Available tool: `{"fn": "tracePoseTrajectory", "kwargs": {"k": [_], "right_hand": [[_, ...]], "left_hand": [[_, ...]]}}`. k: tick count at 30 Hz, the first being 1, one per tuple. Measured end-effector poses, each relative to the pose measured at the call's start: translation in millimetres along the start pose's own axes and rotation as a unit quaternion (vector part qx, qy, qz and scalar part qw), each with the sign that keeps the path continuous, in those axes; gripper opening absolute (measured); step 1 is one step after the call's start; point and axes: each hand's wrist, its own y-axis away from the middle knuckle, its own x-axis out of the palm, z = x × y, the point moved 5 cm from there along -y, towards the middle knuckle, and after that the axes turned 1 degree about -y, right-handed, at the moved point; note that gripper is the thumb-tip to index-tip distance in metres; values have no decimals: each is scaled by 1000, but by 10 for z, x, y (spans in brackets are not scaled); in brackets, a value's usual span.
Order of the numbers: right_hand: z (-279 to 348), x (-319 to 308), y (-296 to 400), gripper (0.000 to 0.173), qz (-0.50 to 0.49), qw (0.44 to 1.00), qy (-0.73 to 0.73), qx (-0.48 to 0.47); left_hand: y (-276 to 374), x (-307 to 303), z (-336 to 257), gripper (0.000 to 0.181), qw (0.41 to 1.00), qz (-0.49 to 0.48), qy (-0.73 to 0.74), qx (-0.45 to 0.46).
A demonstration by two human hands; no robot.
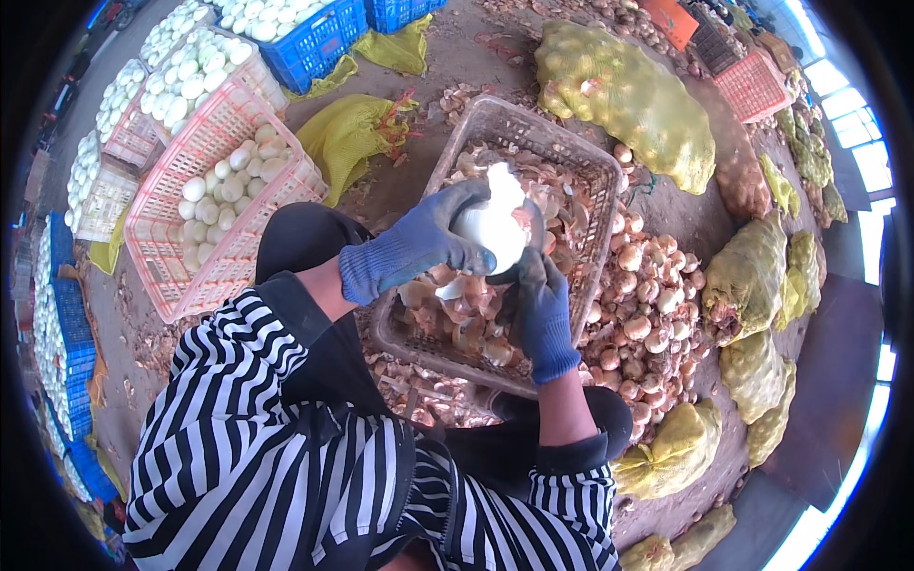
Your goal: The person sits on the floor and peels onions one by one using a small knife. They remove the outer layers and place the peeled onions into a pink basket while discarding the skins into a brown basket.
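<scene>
My left hand, in a blue knitted work glove with a dark coated palm, grips a white onion from its left side. The onion is overexposed, so its surface detail is lost. On its lower right is my right hand, gloved the same way, with fingers bent against the onion; whether it holds a tool is hidden. Both hands are above a worn brown plastic crate in front of me. Loose onion skins fill much of that crate.
Right of the crate lies a pile of unpeeled onions. Yellow mesh sacks lie beyond and along the right. At left stands a pink plastic crate partly filled with peeled onions. A blue crate of onions stands behind.
</scene>
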Motion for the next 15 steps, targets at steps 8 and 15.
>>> {"fn": "tracePoseTrajectory", "kwargs": {"k": [8,15], "right_hand": [[323,-58,104,32,-57,961,155,-220],[450,135,397,28,-83,746,520,-407]], "left_hand": [[102,283,-73,73,959,67,245,-126],[78,39,12,51,946,-46,315,-64]]}}
